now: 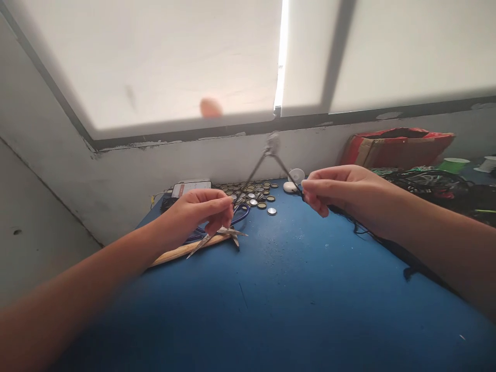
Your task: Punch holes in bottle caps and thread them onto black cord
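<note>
A dark cord [254, 170] runs between my two hands, rising to a peak in the middle. At that peak is a blurred, round, greyish piece [272, 143], which looks like a bottle cap. My left hand [207, 209] pinches one end of the cord above the scissors. The other end is between the fingertips of my right hand [329, 188], near a small white object [290, 187]. Behind and between the hands, several bottle caps [262, 205] lie on the blue table [287, 294].
Open scissors with blue handles [241, 216] lie over a wooden-handled hammer [176, 254] at the left. A phone [191, 187] is behind them. At the right are tangled black cords [434, 188], a red box [403, 147] and a green spool [454, 165]. A wall with covered windows rises behind.
</note>
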